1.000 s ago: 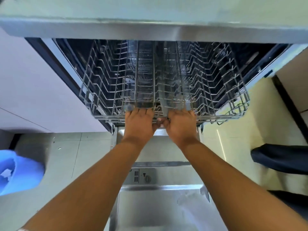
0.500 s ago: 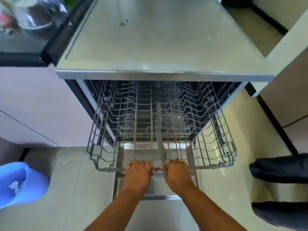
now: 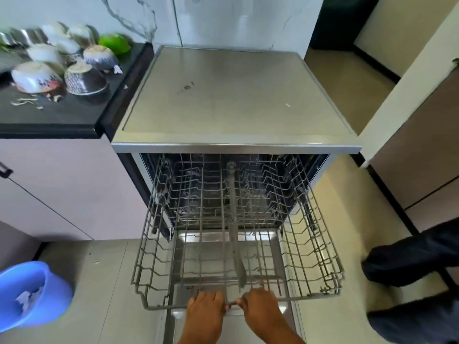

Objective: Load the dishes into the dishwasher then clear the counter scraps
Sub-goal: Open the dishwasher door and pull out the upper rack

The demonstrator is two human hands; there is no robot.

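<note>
Dishwasher (image 3: 236, 145) stands open below the steel top, its wire rack (image 3: 238, 244) drawn far out over the lowered door (image 3: 223, 249) and empty, so you can load from above. Your left hand (image 3: 206, 309) and right hand (image 3: 258, 309) sit side by side, each with fingers curled over the rack's front rail at centre, likely to keep the pull straight. Bowls (image 3: 62, 65) wait upside down on the dark counter (image 3: 62, 115) to the left, with scraps (image 3: 26, 101) just in front. A blue bin (image 3: 32, 294) sits on the floor, probably for those scraps.
</note>
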